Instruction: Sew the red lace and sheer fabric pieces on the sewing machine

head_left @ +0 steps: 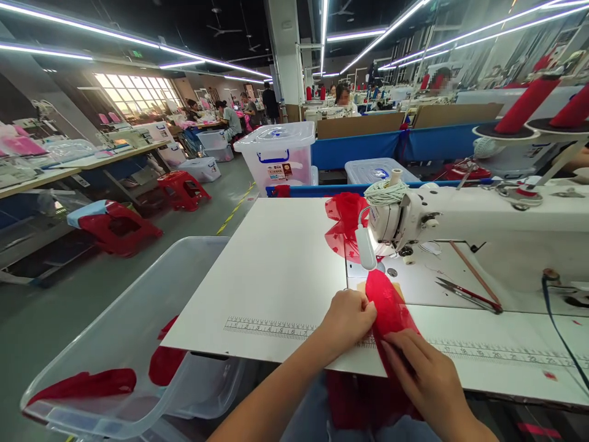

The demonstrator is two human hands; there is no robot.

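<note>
Both forearms come in from the bottom edge, bare. Right hand (426,374) lies flat with fingers spread on the near end of a red sheer fabric piece (389,307), pressing it to the table edge; left hand (347,319) is pinched closed on the same piece's left edge. Fabric is thin, translucent mesh-like stuff, curved leaf shape, lying on the white sewing table (276,270) just in front of the needle area, near end hanging off the front edge toward the lap. Printed ruler scale (269,328) runs along the table front; numerals 1–6 left of the hands, roughly 18–23 to the right, small and hard to read. White industrial sewing machine (460,215), smooth painted casting, no brand legible; a coil of white cord (385,191) sits on its head, small lamp (365,248) lit underneath. More red sheer fabric (343,224) bunched behind the machine head. Thread snips (467,294) with red handles and a thin wooden stick (473,273) lie on the bed, right of the needle. Clear plastic bin (119,344) at the left, rounded corners, red pieces inside. Lidded clear tote (278,153) with blue handle and a label beyond the table; label text too small to read. Red thread cones (529,104) upper right.
</note>
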